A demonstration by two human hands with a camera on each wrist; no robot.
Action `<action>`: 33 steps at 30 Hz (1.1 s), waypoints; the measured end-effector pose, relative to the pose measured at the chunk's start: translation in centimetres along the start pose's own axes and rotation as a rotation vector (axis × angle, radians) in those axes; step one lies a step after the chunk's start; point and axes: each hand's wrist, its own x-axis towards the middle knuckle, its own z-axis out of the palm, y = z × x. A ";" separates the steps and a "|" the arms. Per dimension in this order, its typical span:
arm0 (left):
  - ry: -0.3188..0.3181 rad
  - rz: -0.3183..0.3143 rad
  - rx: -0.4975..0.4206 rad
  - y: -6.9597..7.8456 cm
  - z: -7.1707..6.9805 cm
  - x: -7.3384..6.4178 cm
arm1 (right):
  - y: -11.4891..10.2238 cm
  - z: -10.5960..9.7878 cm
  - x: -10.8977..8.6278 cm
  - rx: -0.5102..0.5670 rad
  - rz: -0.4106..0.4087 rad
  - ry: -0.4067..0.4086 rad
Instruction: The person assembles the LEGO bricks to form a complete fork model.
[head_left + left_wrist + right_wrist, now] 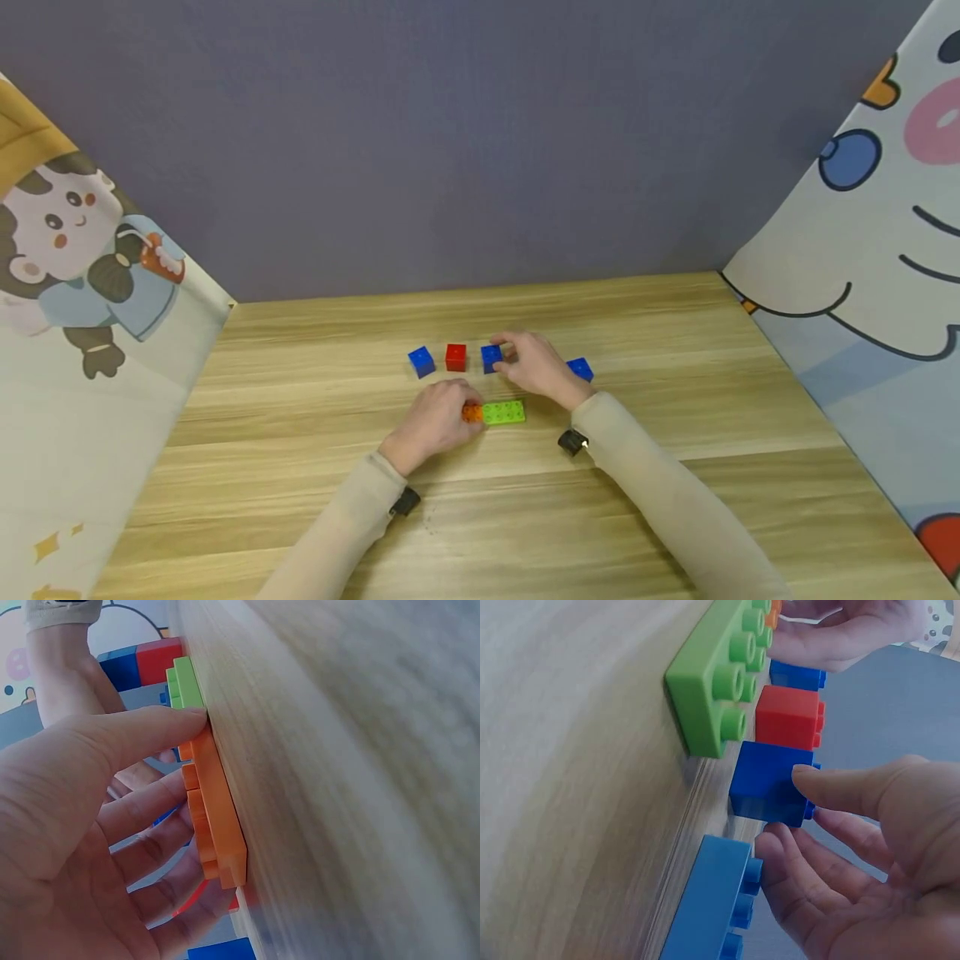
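Head view: a grey wall (pixel 465 150) rises at the far side, with cartoon panels on the left (pixel 60 442) and right (pixel 847 242), round a wooden table (pixel 675 358). Two pale-sleeved arms reach in from the near side. The left hand (pixel 437 417) grasps an orange block (pixel 472 413) between thumb and fingers, on the table. Touching that block's right end, in line with it, lies a green block (pixel 504 412). Farther back, the right hand (pixel 536 364) pinches the middle blue block (pixel 490 358). Left of this stands a red block (pixel 456 357), apart from it, then the left blue block (pixel 422 362), turned at an angle. The right blue block (pixel 581 369) shows partly hidden beyond the right wrist.
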 end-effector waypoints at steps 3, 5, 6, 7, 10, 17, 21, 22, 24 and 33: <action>0.001 -0.002 0.005 0.0 0.0 0.0 | 0.0 -0.2 0.2 -0.003 -0.003 -0.015; 0.001 0.000 0.012 0.0 0.0 0.0 | 0.0 -0.2 0.2 -0.005 -0.004 -0.018; -0.001 0.000 0.014 0.1 -0.1 0.0 | 0.0 -0.2 0.2 -0.005 -0.005 -0.018; -0.002 0.001 0.016 0.1 -0.1 0.0 | 0.0 -0.2 0.2 -0.004 -0.006 -0.018; -0.001 0.002 0.021 0.1 -0.1 0.0 | 0.0 -0.2 0.1 -0.002 -0.010 -0.014; 0.000 -0.004 0.011 0.1 0.1 0.0 | -0.1 -0.3 -0.3 0.012 -0.010 -0.010; 0.003 -0.001 0.015 0.2 0.0 -0.1 | -0.4 -0.6 -0.8 0.013 -0.028 0.003; 0.004 -0.001 0.014 0.2 0.0 -0.2 | -0.5 -0.7 -1.0 0.013 -0.035 0.005; 0.008 -0.001 0.012 0.2 -0.1 -0.2 | -0.7 -0.9 -1.5 0.008 -0.051 0.008; 0.013 0.000 0.014 0.5 -0.2 -0.4 | -1.3 -1.4 -4.5 -0.002 -0.101 -0.020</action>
